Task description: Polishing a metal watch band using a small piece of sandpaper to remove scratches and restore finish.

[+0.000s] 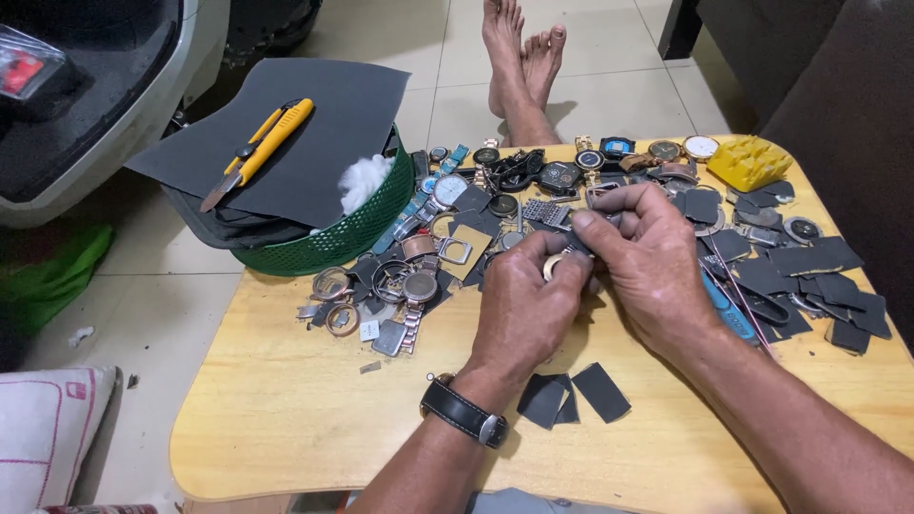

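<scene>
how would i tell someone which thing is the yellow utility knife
Start at the round green plastic basket on the far left corner of the wooden table. A dark grey sheet of sandpaper lies across its top, and the yellow utility knife rests on that sheet. It is the only long, slim yellow tool there.

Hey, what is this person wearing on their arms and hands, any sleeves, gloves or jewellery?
Both forearms are bare, with no sleeves or gloves. The left hand has a wristwatch with a black strap and silver buckle at its wrist. The right hand wears nothing visible.
</scene>
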